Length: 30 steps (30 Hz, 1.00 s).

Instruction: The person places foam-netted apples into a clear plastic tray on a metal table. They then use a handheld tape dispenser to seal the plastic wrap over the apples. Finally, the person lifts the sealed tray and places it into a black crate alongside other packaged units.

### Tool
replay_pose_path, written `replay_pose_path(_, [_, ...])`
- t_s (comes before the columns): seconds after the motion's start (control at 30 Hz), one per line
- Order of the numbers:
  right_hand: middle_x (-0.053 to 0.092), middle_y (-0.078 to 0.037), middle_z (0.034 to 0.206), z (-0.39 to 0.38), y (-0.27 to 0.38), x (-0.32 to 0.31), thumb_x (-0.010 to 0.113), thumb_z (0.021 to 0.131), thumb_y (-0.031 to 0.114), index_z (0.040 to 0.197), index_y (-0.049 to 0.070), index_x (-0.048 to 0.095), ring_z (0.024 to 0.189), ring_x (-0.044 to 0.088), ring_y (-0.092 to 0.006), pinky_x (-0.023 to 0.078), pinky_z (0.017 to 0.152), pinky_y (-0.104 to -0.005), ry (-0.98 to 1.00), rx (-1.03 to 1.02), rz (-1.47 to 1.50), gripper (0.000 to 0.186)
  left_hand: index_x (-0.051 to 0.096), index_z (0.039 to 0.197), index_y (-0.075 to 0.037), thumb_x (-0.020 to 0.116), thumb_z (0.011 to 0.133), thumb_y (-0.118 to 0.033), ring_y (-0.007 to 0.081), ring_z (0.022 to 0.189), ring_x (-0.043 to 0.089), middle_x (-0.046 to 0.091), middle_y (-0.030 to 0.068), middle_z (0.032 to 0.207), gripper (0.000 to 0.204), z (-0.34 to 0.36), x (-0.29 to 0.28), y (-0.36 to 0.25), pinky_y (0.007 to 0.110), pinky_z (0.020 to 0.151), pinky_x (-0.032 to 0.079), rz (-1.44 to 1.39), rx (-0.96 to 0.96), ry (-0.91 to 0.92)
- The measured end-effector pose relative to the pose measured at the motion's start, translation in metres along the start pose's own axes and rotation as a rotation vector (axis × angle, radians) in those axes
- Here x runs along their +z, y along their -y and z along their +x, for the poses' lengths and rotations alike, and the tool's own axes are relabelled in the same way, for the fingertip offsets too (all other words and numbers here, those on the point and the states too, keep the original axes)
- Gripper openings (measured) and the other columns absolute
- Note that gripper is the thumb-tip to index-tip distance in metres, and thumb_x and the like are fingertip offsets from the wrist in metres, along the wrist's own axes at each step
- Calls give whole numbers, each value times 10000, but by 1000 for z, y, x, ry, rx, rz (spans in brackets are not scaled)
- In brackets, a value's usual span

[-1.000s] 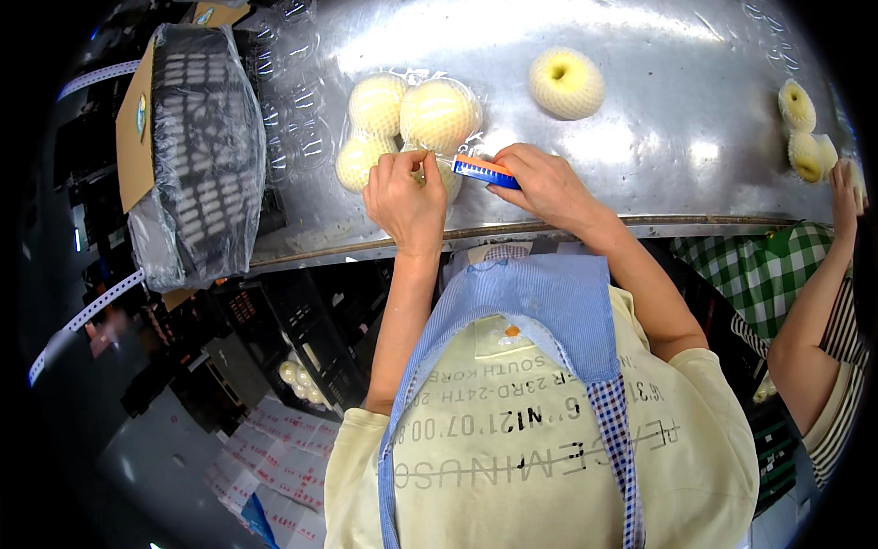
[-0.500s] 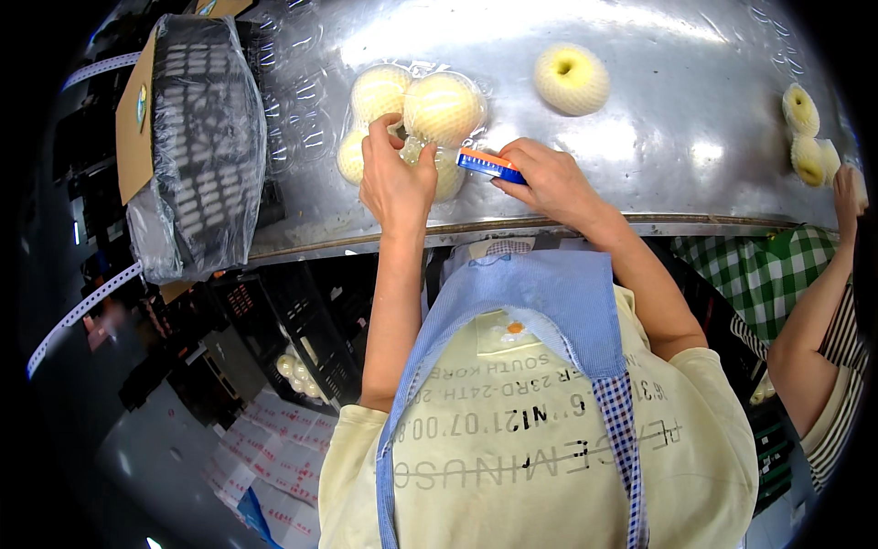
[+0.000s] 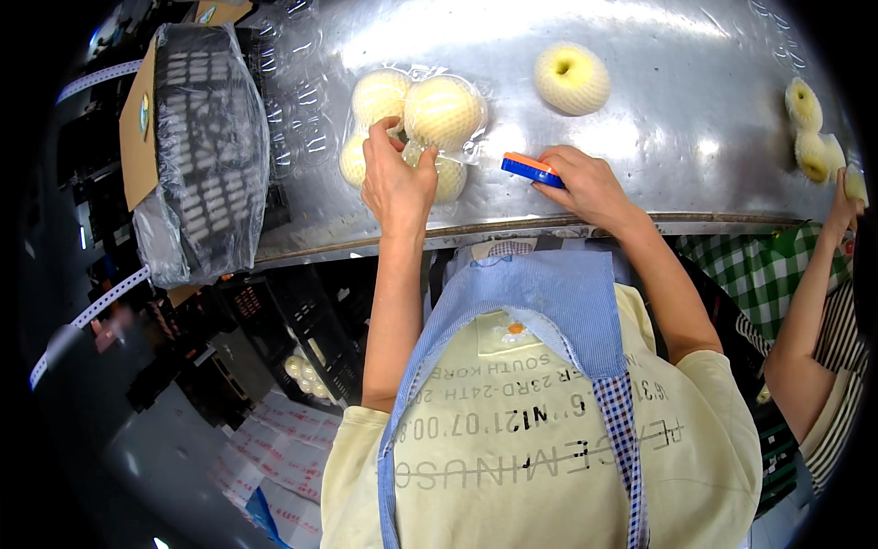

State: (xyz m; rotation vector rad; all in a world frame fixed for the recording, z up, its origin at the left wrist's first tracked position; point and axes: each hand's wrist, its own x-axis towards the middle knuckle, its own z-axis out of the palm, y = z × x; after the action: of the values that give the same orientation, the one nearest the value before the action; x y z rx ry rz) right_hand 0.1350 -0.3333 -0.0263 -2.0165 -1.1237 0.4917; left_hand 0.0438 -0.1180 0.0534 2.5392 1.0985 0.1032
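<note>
A clear plastic pack point(image 3: 444, 110) holds several pale fruits in foam nets on the metal table point(image 3: 677, 110). My left hand point(image 3: 397, 178) is on the pack's near side, fingers bent into the middle between the fruits, thumb apart from them. My right hand point(image 3: 583, 188), to the right of the pack, grips a small flat blue-and-orange item point(image 3: 528, 168), held off the pack. A single netted fruit point(image 3: 572, 80) sits beyond it.
A plastic-wrapped tray stack point(image 3: 201, 151) and cardboard point(image 3: 137, 137) stand at left, beside clear empty moulds point(image 3: 293, 110). Netted fruits point(image 3: 805, 105) lie at far right, near a co-worker's hand point(image 3: 846, 197). Black crates point(image 3: 283, 329) sit below the table's edge.
My left fingers have moved from a pinch at the pack's near side to spread and bent farther in. My right hand and the blue-and-orange item have shifted right, away from the pack.
</note>
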Motion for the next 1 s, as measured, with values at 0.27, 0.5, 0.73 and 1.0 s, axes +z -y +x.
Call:
replay_pose_path(0.27, [595,-84,906,-1,1,-1,702,739,183,903,27,585,815,592,-268,500,683,-354,-64,-87,-52,254,636,1074,-162,659,658,-67,265,1288,343,567,44,1165,427,41,-5,-35,499,1065,240,469,1166,131])
replay_pose_path(0.5, [579,-70,839,-5,5,-1,716,709,225,873,47,591,790,578,-249,483,676,-361,-174,-66,-121,272,711,816,-215,624,675,-88,220,1283,370,630,-16,1065,209,75,27,-88,585,1096,136,1035,1501,895])
replay_pose_path(0.73, [560,-55,802,6,33,-14,724,692,228,837,68,581,774,575,-233,457,623,-354,-288,-131,-87,259,669,774,-160,668,667,-63,160,981,522,619,-40,732,145,100,4,-79,561,1060,207,781,1338,1154])
replay_pose_path(1.0, [519,-34,743,74,121,-76,730,671,256,802,79,580,741,556,-199,429,717,-333,-188,-443,-284,267,659,782,-115,717,633,-28,189,924,495,627,-52,774,182,110,-102,-14,382,943,331,124,1236,791])
